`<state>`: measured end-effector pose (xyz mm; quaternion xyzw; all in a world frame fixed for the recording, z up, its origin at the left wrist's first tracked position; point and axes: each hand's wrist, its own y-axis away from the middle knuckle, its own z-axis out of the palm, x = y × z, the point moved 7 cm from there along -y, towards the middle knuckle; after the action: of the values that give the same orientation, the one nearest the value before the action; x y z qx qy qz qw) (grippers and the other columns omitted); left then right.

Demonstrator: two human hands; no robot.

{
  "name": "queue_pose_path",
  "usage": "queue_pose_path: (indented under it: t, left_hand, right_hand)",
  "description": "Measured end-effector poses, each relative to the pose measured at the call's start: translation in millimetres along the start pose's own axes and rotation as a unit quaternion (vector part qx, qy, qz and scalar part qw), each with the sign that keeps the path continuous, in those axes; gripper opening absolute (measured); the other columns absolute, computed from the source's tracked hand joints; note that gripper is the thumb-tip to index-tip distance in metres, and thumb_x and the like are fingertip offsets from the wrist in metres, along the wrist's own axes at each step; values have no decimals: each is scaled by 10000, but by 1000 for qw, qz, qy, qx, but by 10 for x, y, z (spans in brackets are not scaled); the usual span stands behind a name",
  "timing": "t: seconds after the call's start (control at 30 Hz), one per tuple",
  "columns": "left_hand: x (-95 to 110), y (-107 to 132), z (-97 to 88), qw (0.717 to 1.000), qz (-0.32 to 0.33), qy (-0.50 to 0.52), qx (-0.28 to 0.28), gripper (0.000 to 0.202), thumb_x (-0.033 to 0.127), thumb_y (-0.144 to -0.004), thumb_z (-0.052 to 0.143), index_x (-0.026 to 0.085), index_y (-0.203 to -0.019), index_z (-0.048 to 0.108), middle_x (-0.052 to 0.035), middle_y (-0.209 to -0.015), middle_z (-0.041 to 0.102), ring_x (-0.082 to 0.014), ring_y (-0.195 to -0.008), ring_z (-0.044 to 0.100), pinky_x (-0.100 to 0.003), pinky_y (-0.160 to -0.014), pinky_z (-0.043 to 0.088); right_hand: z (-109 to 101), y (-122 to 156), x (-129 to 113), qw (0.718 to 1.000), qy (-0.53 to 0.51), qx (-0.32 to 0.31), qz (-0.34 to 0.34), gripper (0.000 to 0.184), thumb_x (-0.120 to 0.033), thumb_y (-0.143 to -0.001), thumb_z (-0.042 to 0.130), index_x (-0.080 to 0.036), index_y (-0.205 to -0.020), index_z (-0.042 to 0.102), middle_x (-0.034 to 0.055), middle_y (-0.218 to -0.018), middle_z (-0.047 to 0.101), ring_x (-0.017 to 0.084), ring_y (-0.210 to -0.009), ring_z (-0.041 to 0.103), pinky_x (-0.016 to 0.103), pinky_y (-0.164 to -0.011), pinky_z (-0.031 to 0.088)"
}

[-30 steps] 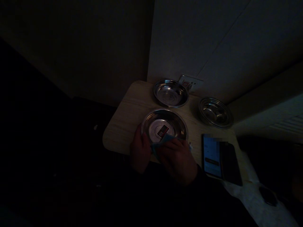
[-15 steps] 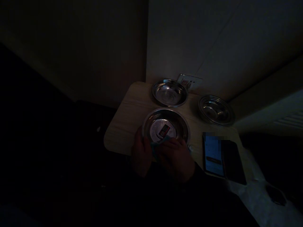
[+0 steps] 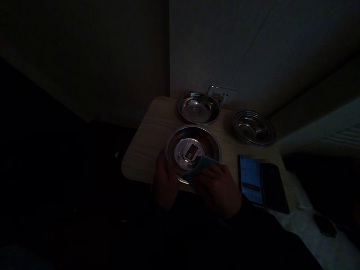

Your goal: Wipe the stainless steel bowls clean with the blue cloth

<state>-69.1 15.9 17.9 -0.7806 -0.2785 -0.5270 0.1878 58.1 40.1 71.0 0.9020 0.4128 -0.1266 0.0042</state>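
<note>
The scene is very dark. A steel bowl (image 3: 192, 148) with a dark label on its bottom sits at the near edge of a small wooden table (image 3: 146, 146). My left hand (image 3: 164, 182) grips the bowl's near left rim. My right hand (image 3: 218, 187) is closed on a blue cloth (image 3: 204, 165) and presses it against the bowl's near right inner wall.
Two more steel bowls stand behind, one at the back middle (image 3: 198, 108) and one at the back right (image 3: 254, 127). A lit phone (image 3: 251, 178) lies on a dark case at the table's right. A wall socket (image 3: 221, 93) sits behind the bowls.
My right hand and the cloth have shifted to the right and further into the bowl. The bowl now tips slightly toward me. The view has drifted a little.
</note>
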Motion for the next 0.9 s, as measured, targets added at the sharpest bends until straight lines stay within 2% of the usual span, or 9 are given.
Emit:
queue_pose_path:
  t: [0.2, 0.33, 0.5, 0.63, 0.73, 0.83, 0.9]
  left_hand:
    - [9, 40, 81, 999, -33, -16, -35, 445, 318, -888, 347, 154, -1296, 409, -131, -1242, 560, -232, -1160, 511, -382, -957, 411]
    - [59, 48, 32, 1000, -6, 1, -13, 428, 318, -892, 349, 174, -1290, 410, -113, -1264, 547, -210, -1138, 526, -353, -945, 419]
    - [94, 75, 35, 999, -30, -17, -11, 466, 344, -892, 349, 183, -1328, 376, -114, -1130, 620, -219, -1000, 605, -362, -861, 470]
    - [154, 80, 1, 1000, 9, -20, -8, 446, 328, -889, 357, 175, -1306, 400, -110, -1235, 562, -212, -1116, 542, -337, -906, 450]
    - [143, 99, -25, 1000, 8, -20, 1, 445, 324, -886, 366, 174, -1303, 403, -114, -1271, 535, -216, -1106, 547, -335, -902, 456]
    - [85, 123, -3, 1000, -26, -10, -9, 479, 366, -890, 354, 198, -1339, 362, -119, -1243, 553, -211, -950, 622, -335, -796, 508]
    - [77, 130, -1, 1000, -26, -7, -4, 485, 375, -891, 353, 199, -1343, 357, -118, -1256, 543, -212, -982, 612, -335, -818, 502]
  right_hand:
    - [41, -94, -14, 1000, -15, -7, 25, 94, -237, -853, 572, -229, -806, 653, -5, -793, 663, 165, -826, 523, 333, -681, 251]
    - [-9, 45, 67, 1000, -9, 3, -1, 59, -223, -831, 601, -233, -814, 657, -15, -790, 668, 175, -833, 514, 342, -689, 249]
    - [-40, 82, 84, 999, -14, 47, 10, 86, -213, -849, 579, -229, -831, 662, -5, -799, 670, 174, -833, 512, 340, -690, 266]
    - [8, 60, 7, 997, -27, 69, -14, 104, -237, -870, 558, -234, -885, 661, 2, -864, 683, 169, -867, 526, 340, -712, 271]
    - [-15, 191, 145, 996, -17, 79, -31, 116, -239, -875, 552, -240, -911, 663, -3, -895, 694, 175, -860, 525, 348, -727, 264]
    - [-50, 321, 327, 996, -13, 86, -28, 129, -234, -880, 543, -244, -921, 665, -8, -934, 698, 182, -861, 521, 359, -739, 259]
    - [-48, 340, 349, 995, -14, 93, -25, 135, -231, -879, 543, -246, -936, 664, -7, -949, 699, 188, -867, 523, 366, -744, 259]
